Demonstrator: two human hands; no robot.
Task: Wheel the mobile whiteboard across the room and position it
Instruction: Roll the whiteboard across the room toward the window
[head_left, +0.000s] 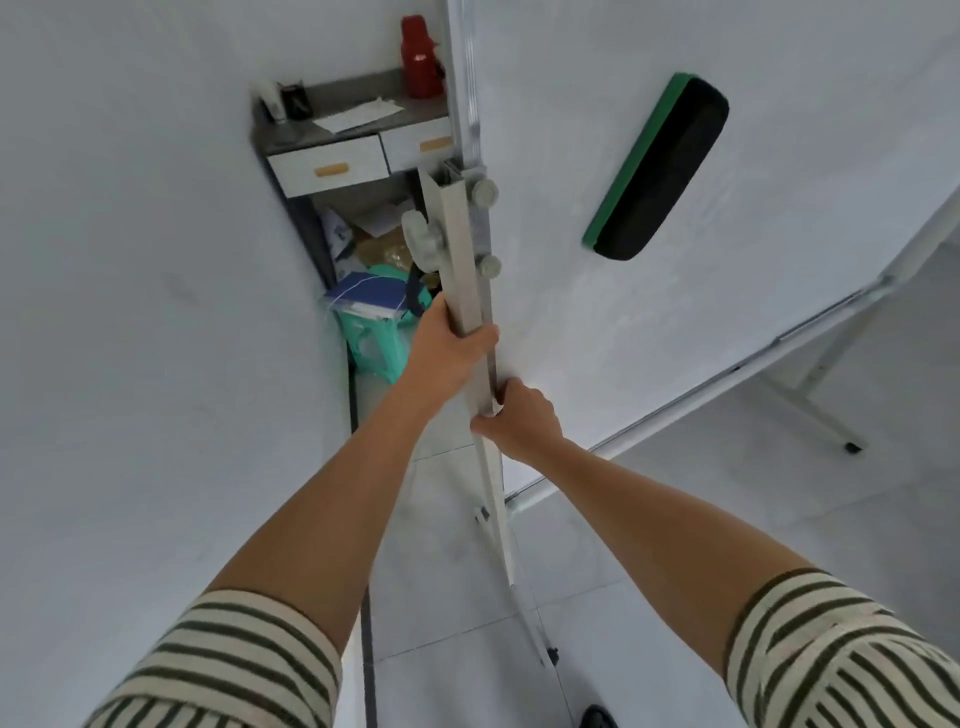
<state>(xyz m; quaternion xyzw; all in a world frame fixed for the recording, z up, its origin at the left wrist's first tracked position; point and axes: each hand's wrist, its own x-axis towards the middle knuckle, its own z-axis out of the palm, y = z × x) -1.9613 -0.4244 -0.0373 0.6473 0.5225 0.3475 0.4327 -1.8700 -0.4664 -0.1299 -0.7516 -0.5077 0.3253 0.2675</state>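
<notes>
The mobile whiteboard fills the right half of the view, seen from its side edge. Its grey upright post runs down the middle. My left hand is wrapped around the post from the left. Just below it, my right hand grips the same post from the right. A green and black eraser sticks to the board's face. The stand's near leg slopes down to a castor on the tiled floor. A far leg ends in another castor.
A white wall stands close on the left. Ahead is a grey desk with two drawers, papers and a red flask. Under it are a green plastic stool and clutter. My shoe shows at the bottom.
</notes>
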